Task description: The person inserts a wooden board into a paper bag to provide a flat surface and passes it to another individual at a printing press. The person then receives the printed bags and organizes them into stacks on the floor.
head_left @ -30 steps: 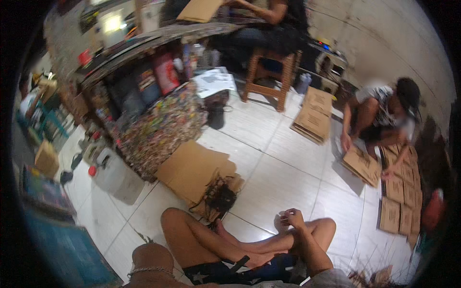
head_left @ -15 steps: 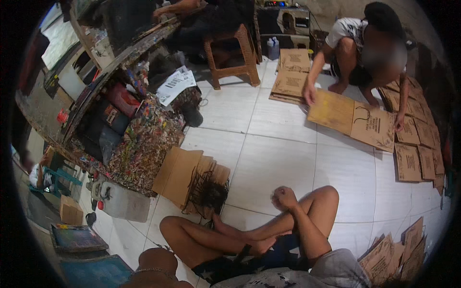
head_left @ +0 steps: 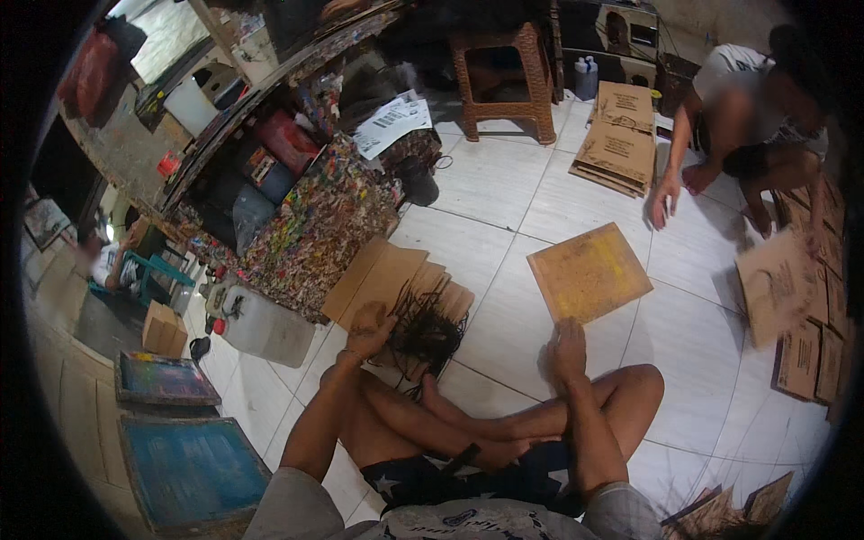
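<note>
My left hand (head_left: pixel 369 335) is at the near side of a stack of brown paper bags (head_left: pixel 378 270), its fingers apart, next to a tangle of black cord handles (head_left: pixel 430 331) lying on it. Out in front, my right hand (head_left: pixel 568 349) is closed at the near corner of a square wooden board (head_left: pixel 589 273) with yellow stains, which lies on the tiles. Whether the left fingertips touch a bag is hard to make out.
A co-worker crouches at the far right with a blurred printed bag (head_left: pixel 776 283), beside rows of paper bags (head_left: pixel 796 360). Another bag stack (head_left: pixel 616 148) lies near a brown stool (head_left: pixel 504 85). To my left stand a plastic jerrycan (head_left: pixel 265 326) and framed screens (head_left: pixel 193 472).
The wooden board has come away from the co-worker's bag and toward me, with my right hand now at it. My left arm has reached forward to the bag stack. The view has shifted left.
</note>
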`<act>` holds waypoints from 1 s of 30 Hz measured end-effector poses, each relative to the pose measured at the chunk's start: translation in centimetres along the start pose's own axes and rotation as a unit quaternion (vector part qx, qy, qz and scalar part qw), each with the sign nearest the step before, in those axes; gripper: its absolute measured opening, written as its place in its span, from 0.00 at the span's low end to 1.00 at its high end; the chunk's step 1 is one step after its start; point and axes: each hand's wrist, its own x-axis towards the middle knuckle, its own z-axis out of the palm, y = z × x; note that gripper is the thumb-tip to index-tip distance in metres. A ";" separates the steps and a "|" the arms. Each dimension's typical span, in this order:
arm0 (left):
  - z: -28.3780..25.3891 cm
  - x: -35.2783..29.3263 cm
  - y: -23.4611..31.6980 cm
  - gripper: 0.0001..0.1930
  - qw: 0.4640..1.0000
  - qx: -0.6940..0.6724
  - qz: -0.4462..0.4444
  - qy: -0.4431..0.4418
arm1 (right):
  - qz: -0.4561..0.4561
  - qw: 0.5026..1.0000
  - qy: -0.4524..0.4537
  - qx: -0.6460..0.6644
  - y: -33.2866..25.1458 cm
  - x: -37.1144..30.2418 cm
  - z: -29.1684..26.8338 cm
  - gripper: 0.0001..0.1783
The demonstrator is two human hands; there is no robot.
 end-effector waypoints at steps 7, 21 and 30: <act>2.0 0.6 1.5 0.18 0.991 -0.058 -0.056 0.112 | -0.027 0.964 -0.126 -0.232 -0.9 0.1 1.1 0.43; -7.4 -0.3 1.6 0.25 0.986 -0.163 -0.025 -0.013 | -0.140 0.947 -0.266 -0.115 1.5 -2.1 -1.9 0.14; -4.5 -2.3 4.1 0.33 0.993 -0.008 -0.111 -0.043 | -0.011 0.994 -0.049 -0.096 4.5 6.0 -4.3 0.16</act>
